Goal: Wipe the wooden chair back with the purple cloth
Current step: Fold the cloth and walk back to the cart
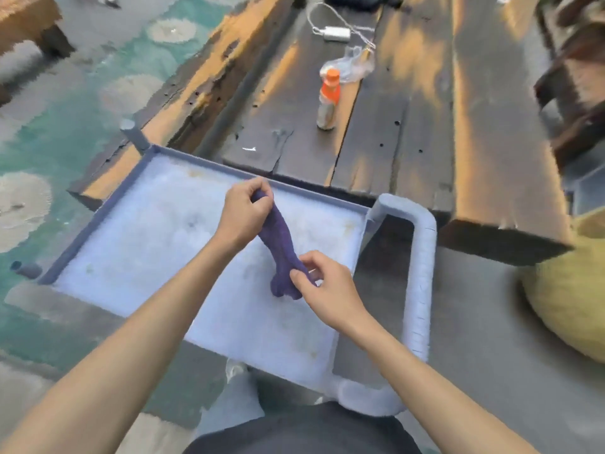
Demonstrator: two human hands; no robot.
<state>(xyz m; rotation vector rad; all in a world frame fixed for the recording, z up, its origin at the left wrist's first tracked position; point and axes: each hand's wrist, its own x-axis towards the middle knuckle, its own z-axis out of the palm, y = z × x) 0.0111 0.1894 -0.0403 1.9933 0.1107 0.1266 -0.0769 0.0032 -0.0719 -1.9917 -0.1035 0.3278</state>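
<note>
The left hand point(242, 213) pinched the upper end of the purple cloth point(282, 249) between thumb and curled fingers, and the right hand point(322, 283) pinched its lower end in the same manner, so that the cloth was stretched between both hands as a twisted rope. The cloth hung above the cart tray point(157, 237), over the tray's right half, with its lower bunch close to the tray surface; contact could not be confirmed. The cart handle point(420, 273) ran along the right side of the tray and curved toward the person's body. Beyond the tray's far edge lay the dark wooden table point(376, 132), carrying an orange-capped bottle point(328, 99), a crumpled clear plastic bag point(352, 65) and a white charger with cable point(335, 33). A wooden chair point(576, 90) appeared blurred to the far right of the tray, past the table; its back could not be made out clearly. The step in hand appeared to be preparation of the cloth, by wringing or straightening, with wiping not yet begun. The next move would likely require gathering the cloth into one hand as a flat pad and carrying it across to the chair back.
</note>
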